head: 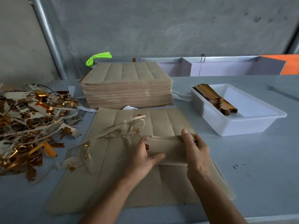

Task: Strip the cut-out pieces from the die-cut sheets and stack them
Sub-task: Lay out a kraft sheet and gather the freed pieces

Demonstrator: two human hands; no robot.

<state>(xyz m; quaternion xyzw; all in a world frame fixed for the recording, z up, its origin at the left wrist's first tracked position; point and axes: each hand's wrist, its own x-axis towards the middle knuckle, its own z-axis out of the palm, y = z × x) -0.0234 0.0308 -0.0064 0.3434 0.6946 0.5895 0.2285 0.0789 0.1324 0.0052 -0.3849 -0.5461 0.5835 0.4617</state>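
A brown die-cut sheet [113, 178] lies flat on the grey table in front of me. On it sits a small bundle of stripped brown pieces [168, 149], held crosswise. My left hand [144, 156] grips the bundle's left end, thumb on top. At the right end my right hand [196, 150] grips it with fingers curled over the far edge. Loose waste strips [123, 128] lie on the sheet's far left part. A tall stack of uncut die-cut sheets [127, 88] stands behind. More stripped pieces [216, 100] lie in a white tray [252, 125] at the right.
A large heap of brown, white and gold scrap strips [32, 125] covers the table's left side. Something bright green [98, 58] sits behind the tall stack. A grey wall and a metal rail close off the back. An orange panel [289, 63] shows at the far right.
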